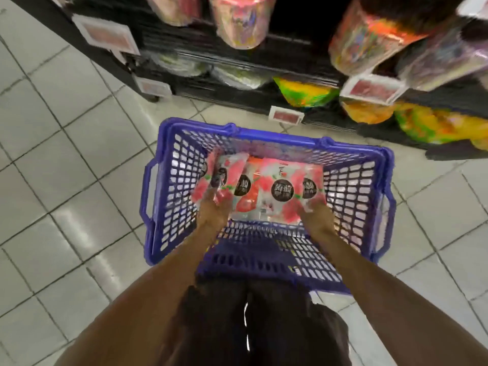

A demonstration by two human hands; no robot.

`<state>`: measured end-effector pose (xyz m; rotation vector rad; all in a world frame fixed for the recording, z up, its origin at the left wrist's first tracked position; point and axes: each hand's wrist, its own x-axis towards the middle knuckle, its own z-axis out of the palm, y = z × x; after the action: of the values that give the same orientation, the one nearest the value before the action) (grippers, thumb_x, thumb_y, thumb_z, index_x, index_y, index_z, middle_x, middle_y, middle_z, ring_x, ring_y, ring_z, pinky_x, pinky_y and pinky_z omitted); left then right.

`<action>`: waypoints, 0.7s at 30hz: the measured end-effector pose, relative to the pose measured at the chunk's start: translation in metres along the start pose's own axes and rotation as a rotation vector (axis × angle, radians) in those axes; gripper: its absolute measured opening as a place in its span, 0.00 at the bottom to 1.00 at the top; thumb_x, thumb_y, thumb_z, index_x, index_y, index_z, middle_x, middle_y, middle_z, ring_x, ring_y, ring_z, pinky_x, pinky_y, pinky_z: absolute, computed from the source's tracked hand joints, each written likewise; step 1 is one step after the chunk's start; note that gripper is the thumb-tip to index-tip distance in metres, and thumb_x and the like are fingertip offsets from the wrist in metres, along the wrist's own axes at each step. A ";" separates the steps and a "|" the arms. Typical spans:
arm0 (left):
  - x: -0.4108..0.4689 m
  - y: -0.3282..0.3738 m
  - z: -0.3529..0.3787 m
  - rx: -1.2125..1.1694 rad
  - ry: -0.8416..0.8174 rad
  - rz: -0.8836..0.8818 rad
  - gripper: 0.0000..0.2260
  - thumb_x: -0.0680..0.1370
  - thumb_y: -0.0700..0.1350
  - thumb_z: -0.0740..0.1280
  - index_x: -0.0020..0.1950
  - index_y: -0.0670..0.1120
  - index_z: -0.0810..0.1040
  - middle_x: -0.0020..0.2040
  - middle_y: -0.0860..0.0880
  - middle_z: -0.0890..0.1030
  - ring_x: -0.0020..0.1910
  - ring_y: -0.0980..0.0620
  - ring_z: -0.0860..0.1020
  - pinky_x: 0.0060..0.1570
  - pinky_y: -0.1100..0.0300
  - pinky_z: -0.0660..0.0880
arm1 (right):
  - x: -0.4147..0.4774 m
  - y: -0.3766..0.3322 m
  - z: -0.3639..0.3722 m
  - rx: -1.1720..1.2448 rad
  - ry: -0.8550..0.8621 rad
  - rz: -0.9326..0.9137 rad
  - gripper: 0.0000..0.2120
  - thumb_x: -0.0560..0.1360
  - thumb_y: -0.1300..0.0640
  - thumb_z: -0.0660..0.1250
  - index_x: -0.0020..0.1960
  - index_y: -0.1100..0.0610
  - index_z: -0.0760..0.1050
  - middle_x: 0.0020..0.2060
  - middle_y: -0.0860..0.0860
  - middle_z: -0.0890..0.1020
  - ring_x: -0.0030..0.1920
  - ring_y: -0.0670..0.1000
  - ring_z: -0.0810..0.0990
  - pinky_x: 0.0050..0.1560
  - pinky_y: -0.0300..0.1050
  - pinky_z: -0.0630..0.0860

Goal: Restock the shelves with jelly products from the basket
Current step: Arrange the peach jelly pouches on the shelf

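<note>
While the person stood over a blue plastic basket (169, 207) with lattice walls, set on the pale grey tiled floor (66, 154) in the middle of the frame, both bare arms reached down into its opening. The left hand (211, 210) gripped the left end of a fanned bundle of pink-and-white plastic jelly packets (264, 186), each bearing a round black label, and the right hand (314, 211) gripped the right end. Both hands had their fingers closed on the bundle, though motion blur hid how each finger lay. The jelly packets sat inside the outline of the basket, toward its far side; whether they rested on its bottom or were held clear of it could not be told.

Across the top of the frame ran black wire shelves (237, 72). Blurred pink and orange wrapped tubs (240, 19) stood on the upper level. Yellow-and-green bags (306, 92) lay on the lower levels at upper right. White-framed price tags with red inserts (105, 35) hung from the shelf edges. Dark trousers (264, 326) showed at the bottom centre, between the forearms.
</note>
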<state>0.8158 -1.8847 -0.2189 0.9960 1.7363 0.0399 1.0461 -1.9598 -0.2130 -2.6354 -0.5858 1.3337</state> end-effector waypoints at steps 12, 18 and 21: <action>0.045 -0.005 0.035 0.410 0.182 -0.067 0.21 0.79 0.41 0.63 0.72 0.42 0.67 0.66 0.40 0.76 0.63 0.40 0.76 0.60 0.48 0.75 | 0.047 0.004 0.061 0.009 -0.043 0.031 0.30 0.64 0.52 0.81 0.57 0.59 0.68 0.54 0.58 0.80 0.56 0.57 0.79 0.50 0.48 0.75; 0.051 -0.004 0.015 0.510 0.027 0.026 0.27 0.70 0.63 0.71 0.54 0.40 0.80 0.52 0.42 0.84 0.54 0.42 0.81 0.54 0.49 0.78 | 0.039 0.002 0.065 -0.072 0.081 0.005 0.33 0.65 0.54 0.79 0.67 0.57 0.72 0.72 0.59 0.65 0.73 0.59 0.59 0.66 0.50 0.67; 0.050 0.001 0.018 0.420 -0.065 0.015 0.25 0.68 0.58 0.77 0.41 0.35 0.80 0.47 0.37 0.84 0.49 0.42 0.83 0.53 0.47 0.80 | 0.036 -0.004 0.072 0.040 0.106 0.060 0.28 0.66 0.52 0.78 0.64 0.56 0.74 0.73 0.56 0.63 0.73 0.55 0.59 0.64 0.44 0.62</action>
<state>0.8274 -1.8601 -0.2649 1.2975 1.7128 -0.3565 1.0067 -1.9460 -0.2819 -2.6918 -0.4644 1.1988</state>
